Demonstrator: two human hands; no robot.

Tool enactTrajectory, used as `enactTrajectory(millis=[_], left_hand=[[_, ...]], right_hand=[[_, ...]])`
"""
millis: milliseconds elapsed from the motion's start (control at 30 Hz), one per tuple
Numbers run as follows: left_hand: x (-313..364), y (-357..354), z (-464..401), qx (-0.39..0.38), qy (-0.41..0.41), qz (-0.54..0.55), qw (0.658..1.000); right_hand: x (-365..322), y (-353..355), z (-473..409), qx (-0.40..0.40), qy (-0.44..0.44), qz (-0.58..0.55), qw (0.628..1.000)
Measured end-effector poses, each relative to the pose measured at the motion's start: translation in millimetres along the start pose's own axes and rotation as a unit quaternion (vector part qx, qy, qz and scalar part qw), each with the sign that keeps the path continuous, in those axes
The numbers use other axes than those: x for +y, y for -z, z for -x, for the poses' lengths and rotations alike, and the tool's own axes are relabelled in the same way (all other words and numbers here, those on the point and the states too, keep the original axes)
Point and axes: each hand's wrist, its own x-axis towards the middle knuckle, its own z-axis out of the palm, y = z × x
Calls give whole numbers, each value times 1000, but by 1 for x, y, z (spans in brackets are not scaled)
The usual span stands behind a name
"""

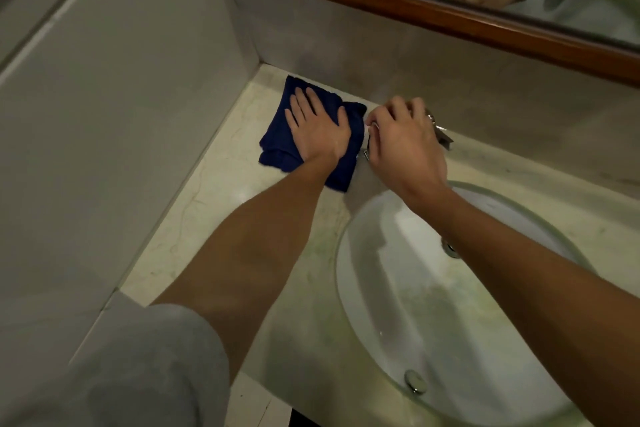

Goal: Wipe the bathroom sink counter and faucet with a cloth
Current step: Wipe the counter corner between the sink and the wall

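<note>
Pressing cloth (277, 146) flat — left hand (317, 125) | right hand (401, 139) gripping faucet (441, 135)

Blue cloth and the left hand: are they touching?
Touching. The head view shows the left hand lying flat, fingers spread, on top of the folded blue cloth, pressing it onto the counter.

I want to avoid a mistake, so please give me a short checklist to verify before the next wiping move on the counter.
1. Blue cloth lies flat on the counter, in the back corner: ok.
2. Left hand presses on the cloth, fingers straight: ok.
3. Right hand is curled over the faucet, covering most of it, so it blocks wiping there: not ok.
4. Faucet running or not: cannot tell, hand hides it.
5. Counter path toward the front edge has nothing in the way: ok.
6. Sink basin holds no loose items: ok.
</note>
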Motion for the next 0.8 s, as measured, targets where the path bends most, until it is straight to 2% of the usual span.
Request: enactTrajectory(millis=[133, 233, 433, 633, 800], left_hand=[[-14, -5, 58, 25, 21, -6, 999], [-7, -6, 114, 9, 33, -9, 999], [-3, -13, 191, -38, -25, -35, 998], [-60, -4, 234, -3, 70, 34, 997], [-119, 2, 286, -3, 117, 22, 993]], right_hand=[[-2, 4, 0, -10, 5, 8, 1000], [-4, 9, 0, -21, 5, 17, 1000], [-3, 10, 2, -19, 18, 12, 1000], [-2, 11, 0, -20, 18, 15, 1000], [-3, 12, -1, -31, 11, 13, 999]])
